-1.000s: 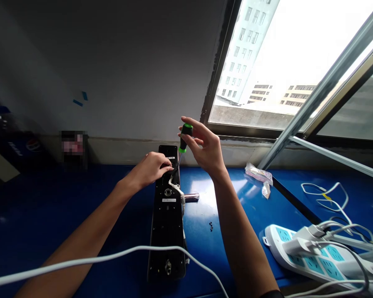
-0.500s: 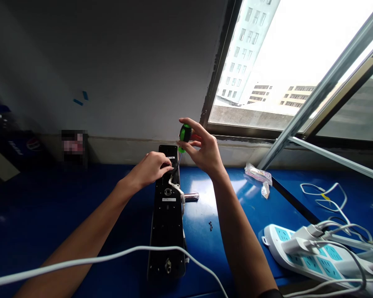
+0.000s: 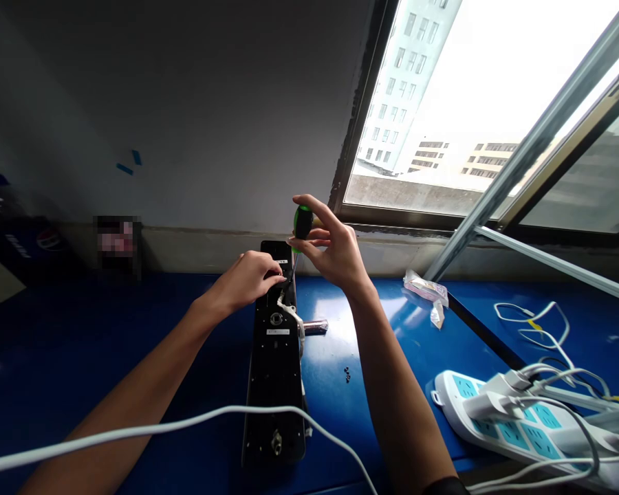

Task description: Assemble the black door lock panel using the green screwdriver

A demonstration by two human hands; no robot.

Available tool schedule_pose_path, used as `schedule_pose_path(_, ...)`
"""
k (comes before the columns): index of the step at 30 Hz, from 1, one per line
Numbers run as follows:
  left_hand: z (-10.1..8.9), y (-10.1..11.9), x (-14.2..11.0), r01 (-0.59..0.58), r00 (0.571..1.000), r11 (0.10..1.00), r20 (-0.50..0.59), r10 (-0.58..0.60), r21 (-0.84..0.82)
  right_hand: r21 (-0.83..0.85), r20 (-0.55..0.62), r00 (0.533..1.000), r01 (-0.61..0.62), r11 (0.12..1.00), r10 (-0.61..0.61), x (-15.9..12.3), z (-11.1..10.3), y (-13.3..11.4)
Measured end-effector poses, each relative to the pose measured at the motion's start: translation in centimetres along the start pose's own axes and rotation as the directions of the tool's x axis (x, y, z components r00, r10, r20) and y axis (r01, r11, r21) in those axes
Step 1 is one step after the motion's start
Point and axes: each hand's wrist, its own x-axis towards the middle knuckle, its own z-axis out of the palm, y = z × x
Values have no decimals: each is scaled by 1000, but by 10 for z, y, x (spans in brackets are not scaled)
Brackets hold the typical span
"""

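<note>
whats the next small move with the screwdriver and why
Probably lower the tip of the green-and-black screwdriver a little and seat it in the fastener, turning gently. The right hand grips it with the shaft aimed at the top of the black door lock panel, where the left hand appears to steady things. The fingers hide the exact spot, so check the tip's alignment first.

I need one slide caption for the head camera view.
Left hand on long black door-lock plate, right hand holding green-and-black screwdriver.
</note>
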Motion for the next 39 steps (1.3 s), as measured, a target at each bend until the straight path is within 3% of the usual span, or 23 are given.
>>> schedule_pose_path(6,1,-1,-1,-8,1000,1000,-4,8,-25,174,110,994,5,985,-25,-2,-6,2)
schedule_pose_path(15,3,-2,-1,-15,1000,999,-12,14,-37,-15,96,995,12,1000,-11,-2,2,-7)
schedule_pose_path(25,0,-3,0,-6,1000,1000,23,6,3,26,22,999,-37,999,37,-3,-12,-2)
schedule_pose_path(28,3,2,0,-74,997,997,-35,76,37,-2,25,998,-62,998,62,-4,-25,-10)
schedule_pose_path(31,9,20,0,-202,970,977,-125,209,70,-64,119,983,-136,989,143,-9,-48,-21)
schedule_pose_path(33,17,38,0,-297,947,954,-120,299,30,-116,247,941,-210,971,233,-15,-66,-26)
schedule_pose_path(36,36,67,-3,-407,913,913,24,408,-18,-294,463,776,-321,900,428,-23,-89,-26)
schedule_pose_path(39,62,87,-8,-473,866,881,185,465,2,-420,521,640,-383,823,564,-29,-101,-19)
